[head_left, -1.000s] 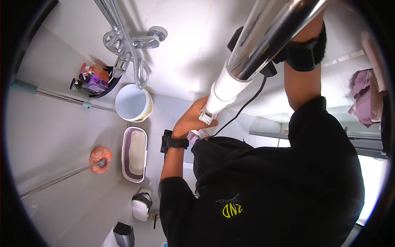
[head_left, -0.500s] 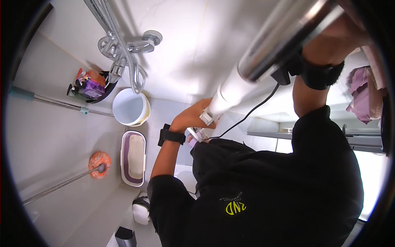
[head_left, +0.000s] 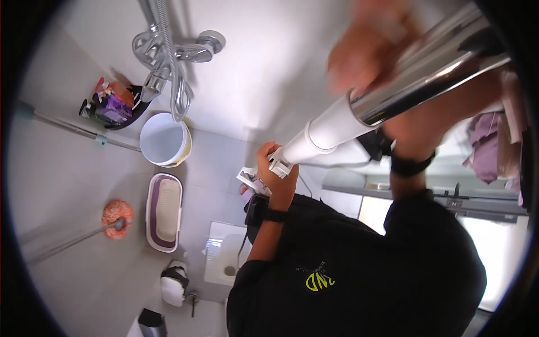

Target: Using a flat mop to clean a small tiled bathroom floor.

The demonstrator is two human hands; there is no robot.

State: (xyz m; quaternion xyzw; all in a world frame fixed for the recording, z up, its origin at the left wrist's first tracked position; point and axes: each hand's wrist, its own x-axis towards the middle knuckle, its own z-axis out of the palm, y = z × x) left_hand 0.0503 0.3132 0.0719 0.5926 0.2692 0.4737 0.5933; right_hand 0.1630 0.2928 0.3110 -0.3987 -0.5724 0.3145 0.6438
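A thick telescopic pole (head_left: 337, 123), part white and part chrome, runs from the middle of the view to the upper right. My left hand (head_left: 278, 178) is closed around its white lower end, by a small white clip (head_left: 279, 166). Farther up, my right hand (head_left: 418, 121) is at the chrome section, which partly covers it. Blurred fingers show on the pole's far side, so their grip is unclear. A white piece (head_left: 251, 178) shows just beyond my left hand; its kind is hard to make out. Both wrists wear black bands.
A white bucket (head_left: 164, 140) and a purple-lined mop bucket (head_left: 164, 213) stand along the left wall. An orange mop head (head_left: 117, 219), a squat toilet (head_left: 223, 253) and a bottle shelf (head_left: 115, 106) are nearby. Shower fittings (head_left: 168, 62) project from the wall.
The view has shifted, bringing the squat toilet into sight. My right hand has moved on the chrome section, with blurred fingers now visible. My left hand still holds the white end.
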